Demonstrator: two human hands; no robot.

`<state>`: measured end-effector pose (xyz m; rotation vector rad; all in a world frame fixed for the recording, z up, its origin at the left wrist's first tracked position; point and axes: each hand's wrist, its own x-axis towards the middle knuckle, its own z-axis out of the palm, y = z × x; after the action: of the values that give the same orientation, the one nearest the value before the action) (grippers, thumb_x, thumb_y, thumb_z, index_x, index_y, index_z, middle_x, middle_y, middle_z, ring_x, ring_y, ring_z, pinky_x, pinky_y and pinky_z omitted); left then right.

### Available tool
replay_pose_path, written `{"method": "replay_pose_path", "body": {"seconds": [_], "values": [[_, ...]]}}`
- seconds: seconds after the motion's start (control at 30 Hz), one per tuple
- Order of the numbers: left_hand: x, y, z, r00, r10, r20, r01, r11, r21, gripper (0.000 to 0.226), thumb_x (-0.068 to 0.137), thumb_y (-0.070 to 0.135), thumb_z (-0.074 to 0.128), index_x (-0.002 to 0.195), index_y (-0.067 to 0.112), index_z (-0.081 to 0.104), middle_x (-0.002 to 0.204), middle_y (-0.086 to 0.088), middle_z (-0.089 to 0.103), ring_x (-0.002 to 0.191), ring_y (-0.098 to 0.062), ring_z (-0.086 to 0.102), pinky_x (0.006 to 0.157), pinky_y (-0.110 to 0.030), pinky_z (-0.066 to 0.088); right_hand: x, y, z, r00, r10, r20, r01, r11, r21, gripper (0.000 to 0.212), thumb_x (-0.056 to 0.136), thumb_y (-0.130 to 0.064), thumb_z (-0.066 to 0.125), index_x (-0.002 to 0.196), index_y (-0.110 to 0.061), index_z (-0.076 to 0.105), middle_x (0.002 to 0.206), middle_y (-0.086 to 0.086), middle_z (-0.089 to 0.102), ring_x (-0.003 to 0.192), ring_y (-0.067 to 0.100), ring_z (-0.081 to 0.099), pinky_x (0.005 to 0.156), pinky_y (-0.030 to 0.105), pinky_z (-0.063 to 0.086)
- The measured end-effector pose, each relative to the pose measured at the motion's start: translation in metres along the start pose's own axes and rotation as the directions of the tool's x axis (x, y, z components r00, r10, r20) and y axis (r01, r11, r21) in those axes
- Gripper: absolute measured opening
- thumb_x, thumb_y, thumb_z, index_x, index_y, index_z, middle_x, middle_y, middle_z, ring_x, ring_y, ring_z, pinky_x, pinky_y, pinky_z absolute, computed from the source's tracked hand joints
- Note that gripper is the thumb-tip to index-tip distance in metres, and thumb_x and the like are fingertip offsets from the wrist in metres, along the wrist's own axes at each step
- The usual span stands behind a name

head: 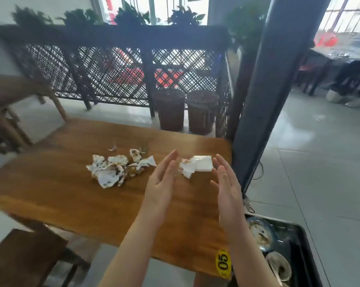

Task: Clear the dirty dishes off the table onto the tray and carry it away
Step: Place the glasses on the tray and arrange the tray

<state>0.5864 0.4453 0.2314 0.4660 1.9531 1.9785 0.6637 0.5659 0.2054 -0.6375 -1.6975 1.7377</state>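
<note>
A dark wooden lattice screen (121, 67) topped with green potted plants (131, 15) crosses the far side. Two round dark woven stools (187, 110) stand just beside each other before it. A thick grey pillar (264, 96) rises at right, and a brown wooden chair (23, 257) sits near left.

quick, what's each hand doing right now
Left hand: open, fingers straight, holding nothing, above the brown wooden table.
Right hand: open, empty, palm facing the left one, near the white paper napkin pack.
</note>
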Motion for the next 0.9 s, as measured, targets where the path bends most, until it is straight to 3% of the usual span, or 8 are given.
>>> {"method": "replay_pose_path", "body": {"seconds": [0.17, 0.3, 0.4, 0.5, 0.67, 0.8, 0.9], "values": [[-0.030, 0.033, -0.095, 0.996, 0.076, -0.054, -0.079, 0.995, -0.055, 0.040, 0.082, 0.056, 0.052, 0.120, 0.046, 0.062, 0.126, 0.025, 0.060, 0.125, -0.002, 0.051, 0.106, -0.037, 0.044, -0.054, -0.037, 0.084, 0.994, -0.041, 0.105, 0.042, 0.999, -0.006, 0.050, 0.089, -0.060, 0.035, 0.134, -0.046, 0.048, 0.137, -0.026, 0.048, 0.130, -0.002, 0.043, 0.113, 0.037, 0.037], [-0.042, 0.049, -0.148, 0.987, 0.111, -0.118, -0.119, 0.991, -0.062, 0.036, 0.080, 0.059, 0.054, 0.114, 0.054, 0.063, 0.125, 0.026, 0.060, 0.124, -0.002, 0.052, 0.109, -0.041, 0.040, -0.072, -0.058, 0.137, 0.984, -0.091, 0.155, 0.084, 0.995, 0.054, 0.042, 0.090, -0.056, 0.040, 0.129, -0.046, 0.053, 0.137, -0.021, 0.051, 0.128, -0.002, 0.045, 0.112, 0.038, 0.038], [-0.048, 0.055, -0.171, 0.976, 0.137, -0.172, -0.152, 0.985, -0.080, 0.032, 0.084, 0.053, 0.053, 0.114, 0.051, 0.064, 0.125, 0.024, 0.061, 0.122, -0.001, 0.052, 0.109, -0.041, 0.041, -0.076, -0.062, 0.163, 0.973, -0.141, 0.180, 0.133, 0.989, 0.060, 0.032, 0.090, -0.057, 0.041, 0.119, -0.057, 0.055, 0.134, -0.023, 0.053, 0.127, 0.000, 0.047, 0.110, 0.042, 0.039], [-0.050, 0.056, -0.185, 0.970, 0.131, -0.206, -0.157, 0.981, -0.117, 0.026, 0.092, 0.040, 0.051, 0.115, 0.043, 0.064, 0.121, 0.024, 0.063, 0.119, 0.001, 0.055, 0.109, -0.041, 0.041, -0.075, -0.063, 0.181, 0.967, -0.151, 0.205, 0.138, 0.987, 0.080, 0.030, 0.092, -0.058, 0.042, 0.119, -0.057, 0.056, 0.132, -0.025, 0.055, 0.127, 0.001, 0.048, 0.110, 0.044, 0.039], [-0.037, 0.052, -0.209, 0.964, 0.106, -0.245, -0.139, 0.983, -0.121, 0.035, 0.085, 0.048, 0.052, 0.118, 0.042, 0.064, 0.121, 0.026, 0.063, 0.123, -0.002, 0.053, 0.110, -0.042, 0.039, -0.066, -0.062, 0.203, 0.962, -0.137, 0.237, 0.123, 0.990, 0.074, 0.032, 0.094, -0.057, 0.041, 0.123, -0.055, 0.054, 0.135, -0.024, 0.053, 0.129, 0.001, 0.047, 0.111, 0.044, 0.037], [-0.013, 0.046, -0.223, 0.961, 0.086, -0.262, -0.123, 0.984, -0.129, 0.039, 0.084, 0.050, 0.052, 0.120, 0.041, 0.063, 0.120, 0.027, 0.062, 0.122, -0.002, 0.053, 0.108, -0.040, 0.041, -0.048, -0.054, 0.223, 0.963, -0.114, 0.245, 0.109, 0.993, 0.034, 0.038, 0.090, -0.067, 0.039, 0.124, -0.057, 0.051, 0.136, -0.026, 0.051, 0.128, 0.000, 0.046, 0.110, 0.043, 0.039], [0.011, 0.039, -0.233, 0.965, 0.074, -0.252, -0.110, 0.985, -0.130, 0.037, 0.084, 0.050, 0.051, 0.120, 0.043, 0.062, 0.124, 0.025, 0.060, 0.124, -0.005, 0.052, 0.103, -0.036, 0.045, -0.031, -0.045, 0.240, 0.963, -0.088, 0.253, 0.077, 0.995, 0.056, 0.034, 0.092, -0.061, 0.039, 0.124, -0.057, 0.052, 0.136, -0.026, 0.051, 0.128, 0.000, 0.047, 0.110, 0.042, 0.039]]}}
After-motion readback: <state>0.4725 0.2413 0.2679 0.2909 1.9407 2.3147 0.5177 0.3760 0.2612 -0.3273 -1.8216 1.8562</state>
